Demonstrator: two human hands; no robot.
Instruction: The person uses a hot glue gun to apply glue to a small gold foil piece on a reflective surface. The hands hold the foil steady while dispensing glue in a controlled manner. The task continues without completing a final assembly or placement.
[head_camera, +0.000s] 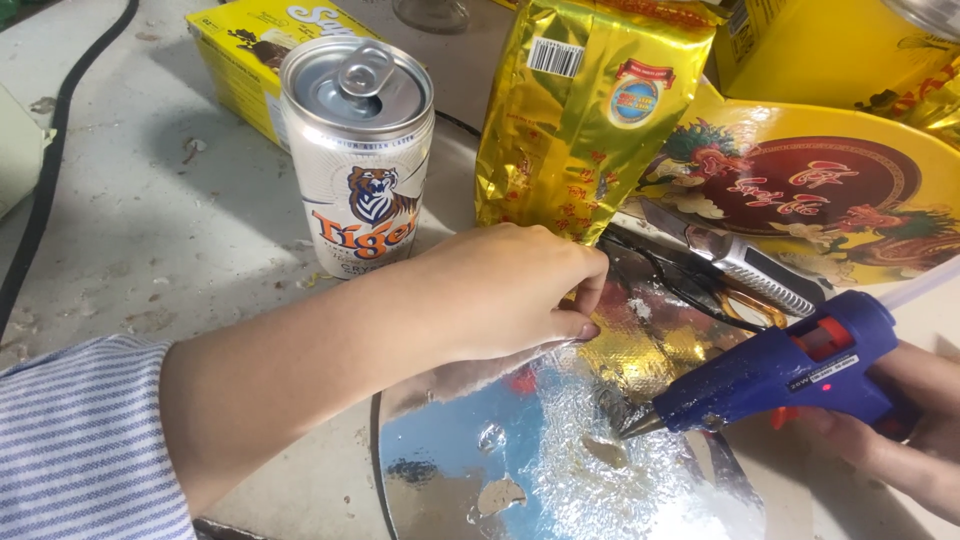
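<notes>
Nearest, a shiny silver foil disc lies on the table. At the near right, the right hand closes its grip around a blue glue gun, whose nozzle touches the foil. The left hand, in a striped sleeve, pinches the lower edge of a gold foil packet. Farther left stands a silver drink can, with a yellow box behind it. A utility knife lies to the right.

The left hand pinches the lower edge of a gold foil bag standing on a silver tray. The right hand grips a blue glue gun, nozzle on the tray. A can stands beside the bag.
</notes>
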